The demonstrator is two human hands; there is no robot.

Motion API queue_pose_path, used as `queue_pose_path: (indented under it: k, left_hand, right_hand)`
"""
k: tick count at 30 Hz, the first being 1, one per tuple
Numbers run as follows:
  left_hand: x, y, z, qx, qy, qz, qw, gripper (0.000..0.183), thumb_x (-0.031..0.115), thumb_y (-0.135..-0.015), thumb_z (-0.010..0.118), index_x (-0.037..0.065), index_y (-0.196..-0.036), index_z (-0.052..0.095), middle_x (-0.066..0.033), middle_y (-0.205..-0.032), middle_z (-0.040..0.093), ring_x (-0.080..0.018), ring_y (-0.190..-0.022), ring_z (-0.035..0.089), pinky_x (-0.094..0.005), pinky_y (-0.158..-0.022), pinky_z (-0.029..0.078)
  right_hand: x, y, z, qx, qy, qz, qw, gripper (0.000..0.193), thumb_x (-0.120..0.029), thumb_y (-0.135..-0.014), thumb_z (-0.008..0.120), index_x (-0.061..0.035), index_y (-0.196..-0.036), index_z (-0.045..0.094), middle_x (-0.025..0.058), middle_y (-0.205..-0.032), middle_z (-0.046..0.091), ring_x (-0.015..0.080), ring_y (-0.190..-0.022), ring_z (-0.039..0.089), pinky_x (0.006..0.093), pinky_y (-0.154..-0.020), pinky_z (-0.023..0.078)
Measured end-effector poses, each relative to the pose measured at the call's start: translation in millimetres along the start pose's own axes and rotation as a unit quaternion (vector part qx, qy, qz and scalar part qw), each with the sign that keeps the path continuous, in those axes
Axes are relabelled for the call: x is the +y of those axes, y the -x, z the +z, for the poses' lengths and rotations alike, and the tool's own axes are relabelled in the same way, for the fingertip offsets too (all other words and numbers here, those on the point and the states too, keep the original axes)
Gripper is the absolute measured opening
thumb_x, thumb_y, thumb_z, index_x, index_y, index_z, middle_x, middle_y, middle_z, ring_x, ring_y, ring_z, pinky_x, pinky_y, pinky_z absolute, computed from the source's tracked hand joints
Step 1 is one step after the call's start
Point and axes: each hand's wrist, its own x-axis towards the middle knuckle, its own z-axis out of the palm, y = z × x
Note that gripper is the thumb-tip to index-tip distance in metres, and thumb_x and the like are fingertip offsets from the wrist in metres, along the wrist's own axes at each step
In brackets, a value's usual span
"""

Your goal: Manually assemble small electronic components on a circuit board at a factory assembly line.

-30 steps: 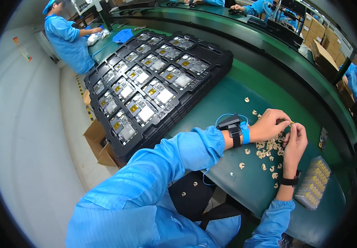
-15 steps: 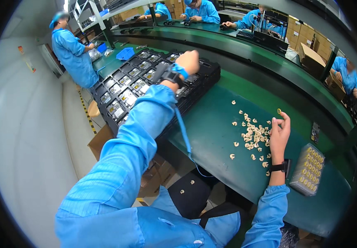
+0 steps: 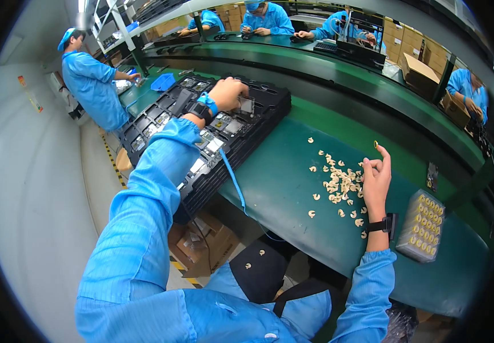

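Over the black compartment tray (image 3: pixel 281 94), my left hand (image 3: pixel 228 93) is closed on the edge of a small rectangular circuit board (image 3: pixel 247 106), which is tilted up. Its fingertips are partly hidden behind the knuckles. Several other boards with metal and yellow parts lie in the tray's pockets. My right hand (image 3: pixel 377 180) is raised above the green bench mat (image 3: pixel 275 177). A tiny yellow ring (image 3: pixel 376 144) is at the tip of its extended index finger, while the other fingers curl in. Beside this hand lies a loose pile of cream-coloured, C-shaped pieces (image 3: pixel 341 184).
A clear box with rows of yellow rings (image 3: pixel 423 226) stands right of my right wrist. A small dark board (image 3: pixel 432 176) lies beyond it. A blue cord (image 3: pixel 232 177) hangs from my left wrist. A blue bin (image 3: pixel 163 82) and several co-workers (image 3: pixel 90 80) are farther off.
My left hand has come down and nearer the tray; a board now shows tilted at its fingers. My right hand keeps its pose with the ring. The whole view has shifted slightly.
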Motion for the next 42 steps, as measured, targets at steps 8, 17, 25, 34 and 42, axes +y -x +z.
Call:
queue_pose_path:
  k: [8,17,25,34,42]
  left_hand:
    - [108.5,-16.3,-44.1,0.118,0.420,0.004,0.900,0.031,0.028,-0.095,0.075,0.001,-0.081,0.069,0.0025,-0.070,0.061,-0.0085,-0.063,0.055,-0.0280,-0.057,0.045]
    - [281.8,-58.1,23.8,-0.050,0.707,0.037,0.704,0.025,0.028,-0.101,0.069,0.003,-0.101,0.073,0.0042,-0.084,0.066,-0.0018,-0.073,0.057,-0.0208,-0.061,0.044]
    - [301.2,-40.0,53.6,-0.109,0.842,0.006,0.528,0.033,0.025,-0.107,0.058,-0.003,-0.123,0.068,-0.0027,-0.103,0.071,-0.0080,-0.089,0.066,-0.0253,-0.078,0.056]
    - [295.4,-34.3,62.2,-0.129,0.793,0.032,0.594,0.031,0.013,-0.107,0.054,-0.010,-0.125,0.062,-0.0194,-0.111,0.073,-0.0248,-0.101,0.075,-0.0310,-0.089,0.061]
    - [302.3,-34.2,72.0,-0.096,0.842,0.030,0.530,0.029,0.011,-0.107,0.053,-0.010,-0.125,0.062,-0.0164,-0.113,0.073,-0.0234,-0.101,0.074,-0.0338,-0.092,0.062]
  right_hand:
    - [-23.9,7.1,5.6,-0.041,-0.091,-0.001,0.995,0.074,-0.006,-0.096,0.071,-0.0075,-0.158,0.030,0.0065,-0.095,0.068,0.0091,-0.081,0.064,0.0227,-0.069,0.052]
    - [-11.7,-19.0,-5.9,0.014,-0.203,-0.057,0.977,0.093,0.004,-0.093,0.071,-0.0051,-0.162,0.010,0.0172,-0.103,0.071,0.0185,-0.087,0.072,0.0316,-0.075,0.062]
    - [-6.2,-12.5,-14.0,0.061,-0.193,-0.004,0.979,0.091,0.007,-0.089,0.073,-0.0040,-0.160,0.018,0.0123,-0.095,0.071,0.0145,-0.081,0.070,0.0259,-0.069,0.057]
    - [-7.9,-21.0,-19.3,0.170,0.011,-0.061,0.984,0.065,-0.003,-0.091,0.077,-0.0002,-0.146,0.042,0.0132,-0.108,0.066,0.0117,-0.076,0.067,0.0238,-0.067,0.054]
    - [-30.8,-7.1,-2.6,-0.032,-0.071,0.058,0.995,0.014,-0.009,-0.098,0.071,0.0042,-0.103,0.070,0.0001,-0.078,0.065,0.0023,-0.057,0.053,0.0188,-0.049,0.038]
